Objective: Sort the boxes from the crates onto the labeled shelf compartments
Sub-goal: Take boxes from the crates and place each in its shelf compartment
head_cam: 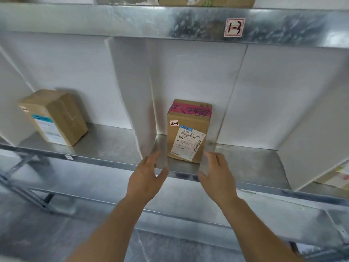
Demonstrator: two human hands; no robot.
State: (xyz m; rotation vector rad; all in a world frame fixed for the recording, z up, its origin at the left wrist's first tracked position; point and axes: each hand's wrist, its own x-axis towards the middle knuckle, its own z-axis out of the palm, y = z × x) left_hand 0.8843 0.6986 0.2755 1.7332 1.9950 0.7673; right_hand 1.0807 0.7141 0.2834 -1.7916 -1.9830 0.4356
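Centre of frame: a cardboard box (188,131), upright with its long axis vertical, stands on the galvanised metal shelf (245,159) in the compartment right of a white foam divider (136,91). It lies just beyond and between the left hand (146,178) and right hand (217,176), both about equally near. The grip is wide, fingers straight and holding nothing, though blur hides whether the fingertips touch the box, which is matt brown with pink tape (190,110) across its top, a handwritten "2-3" tag (174,123) and a printed shipping label (189,143).

box (188,131) on shelf (117,144) | right of divider (136,95) | second box (54,118) left
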